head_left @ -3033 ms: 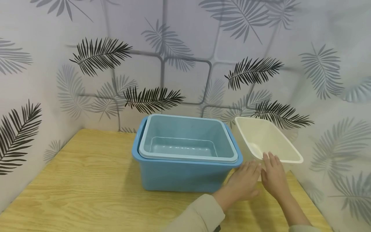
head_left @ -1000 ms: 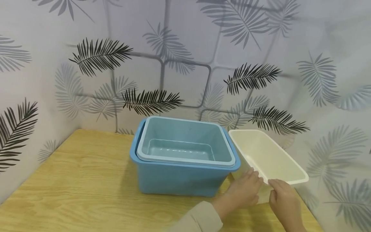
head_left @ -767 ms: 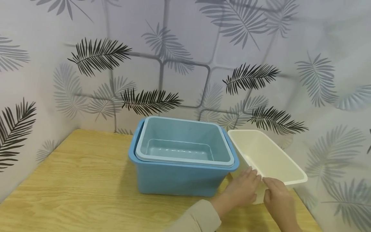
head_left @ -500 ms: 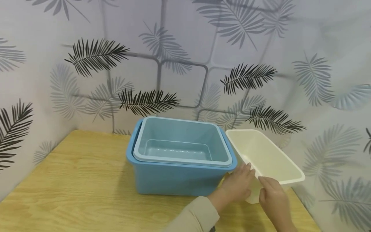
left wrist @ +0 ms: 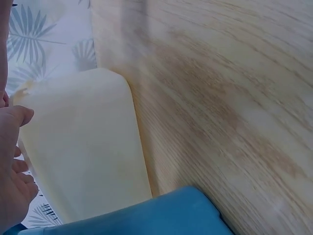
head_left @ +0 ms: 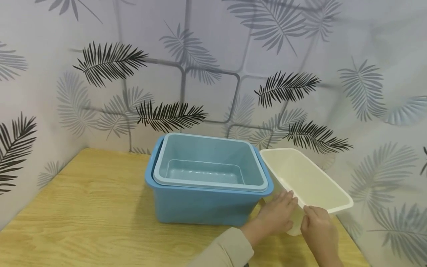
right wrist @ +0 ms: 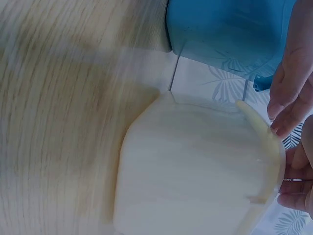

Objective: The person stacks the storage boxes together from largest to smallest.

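Observation:
A cream plastic bin [head_left: 308,181] stands at the right of the table, its mouth up. My left hand [head_left: 277,213] holds the rim near its front left corner, fingertips over the edge. Beside it, my right hand [head_left: 320,230] pinches the front rim, thumb outside. In the left wrist view the cream bin's outer wall [left wrist: 93,142] shows, with my left hand [left wrist: 14,181] at its edge. From the right wrist, the cream bin [right wrist: 195,166] has my right hand [right wrist: 301,171] at its rim; the inner fingertips are partly hidden.
Left of the cream bin stands a larger blue bin [head_left: 203,205], close against it. A lighter blue bin [head_left: 213,148] is nested inside. Wood-grain table [head_left: 90,207] extends to the left. A leaf-patterned wall covering [head_left: 213,55] rises behind and to the right.
Compared with three seconds ago, the cream bin's front rim is nearer to me. My right hand's fingers went from lying over the rim to pinching it. In the last half second little differs.

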Demonstrator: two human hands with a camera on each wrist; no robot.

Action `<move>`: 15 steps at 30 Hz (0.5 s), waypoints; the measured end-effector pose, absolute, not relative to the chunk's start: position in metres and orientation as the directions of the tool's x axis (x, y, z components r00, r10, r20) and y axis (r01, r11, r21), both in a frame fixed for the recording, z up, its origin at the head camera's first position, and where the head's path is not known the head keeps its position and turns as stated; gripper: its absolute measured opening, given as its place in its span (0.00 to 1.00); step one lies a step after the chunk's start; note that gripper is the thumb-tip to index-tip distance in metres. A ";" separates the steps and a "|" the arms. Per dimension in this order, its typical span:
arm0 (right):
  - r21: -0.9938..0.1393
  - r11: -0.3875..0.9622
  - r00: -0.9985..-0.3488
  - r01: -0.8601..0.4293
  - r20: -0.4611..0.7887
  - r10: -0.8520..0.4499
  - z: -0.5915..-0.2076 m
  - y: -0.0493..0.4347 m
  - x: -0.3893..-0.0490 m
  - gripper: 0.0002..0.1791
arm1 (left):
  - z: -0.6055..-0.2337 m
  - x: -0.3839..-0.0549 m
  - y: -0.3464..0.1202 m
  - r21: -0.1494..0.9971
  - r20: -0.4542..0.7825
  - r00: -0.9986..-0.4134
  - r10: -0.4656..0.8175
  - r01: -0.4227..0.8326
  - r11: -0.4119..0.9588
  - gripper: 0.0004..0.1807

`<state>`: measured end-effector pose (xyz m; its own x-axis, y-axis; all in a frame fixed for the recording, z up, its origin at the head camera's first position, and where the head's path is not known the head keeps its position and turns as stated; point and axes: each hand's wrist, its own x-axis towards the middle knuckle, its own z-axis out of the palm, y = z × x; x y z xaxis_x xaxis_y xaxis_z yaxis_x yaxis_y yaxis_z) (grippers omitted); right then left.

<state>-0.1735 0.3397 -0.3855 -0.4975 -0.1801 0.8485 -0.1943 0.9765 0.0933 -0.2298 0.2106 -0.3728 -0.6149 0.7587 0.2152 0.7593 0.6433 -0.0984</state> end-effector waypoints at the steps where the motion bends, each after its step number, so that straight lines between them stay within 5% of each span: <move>1: 0.108 0.977 -0.489 -0.185 0.852 -0.186 -0.385 0.340 -0.173 0.11 | -0.372 -0.229 0.211 -0.103 0.223 -0.609 0.761 0.762 0.639 0.36; 15: 0.149 0.971 -0.503 -0.188 0.835 -0.225 -0.391 0.332 -0.178 0.19 | -0.375 -0.237 0.211 -0.103 0.246 -0.611 0.753 0.755 0.647 0.37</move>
<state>-0.1783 0.3317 -0.3908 -0.5028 -0.2252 0.8346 -0.1880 0.9708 0.1487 -0.2367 0.2112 -0.3749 -0.6109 0.7525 0.2460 0.7554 0.6471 -0.1035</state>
